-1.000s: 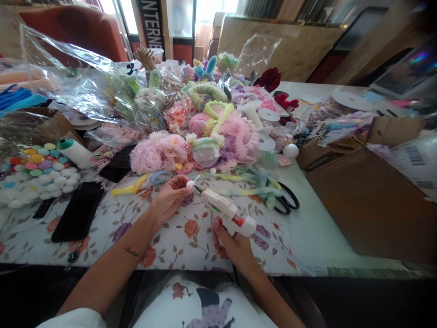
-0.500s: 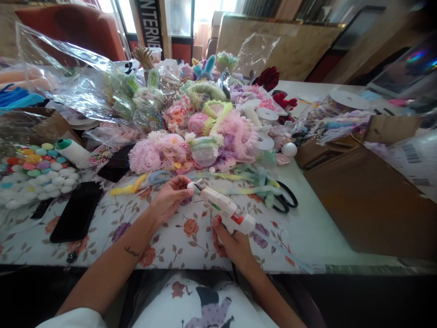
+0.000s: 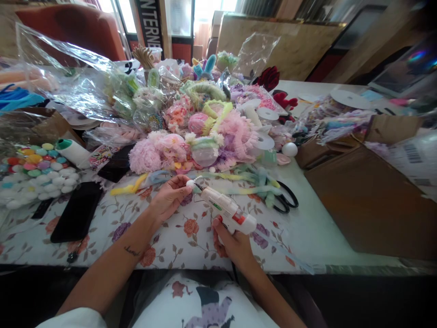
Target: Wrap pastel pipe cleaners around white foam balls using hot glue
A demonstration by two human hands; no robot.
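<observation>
My left hand [image 3: 172, 196] pinches a small white ball [image 3: 190, 183] between thumb and fingertips, above the flowered tablecloth [image 3: 170, 241]. My right hand [image 3: 232, 243] is wrapped round the handle of a white and red glue gun [image 3: 227, 212]. The gun's dark nozzle points up and left, right beside the ball; whether the two touch I cannot tell. A clear glue stick trails from the gun's back end. Just behind the hands lie strips of yellow, green and blue fluffy yarn [image 3: 232, 189], with black-handled scissors [image 3: 288, 198] at their right end.
A heap of pastel pompoms and yarn [image 3: 150, 152] fills the back of the table. On the left are a black phone [image 3: 75, 212], a bag of coloured and white pompoms [image 3: 41, 180] and a thread spool [image 3: 73, 152]. A cardboard box [image 3: 368, 196] stands at right.
Both hands stay almost in place. The white ball has turned slightly in my left fingers, and a thin pale strand now shows just above it near the nozzle.
</observation>
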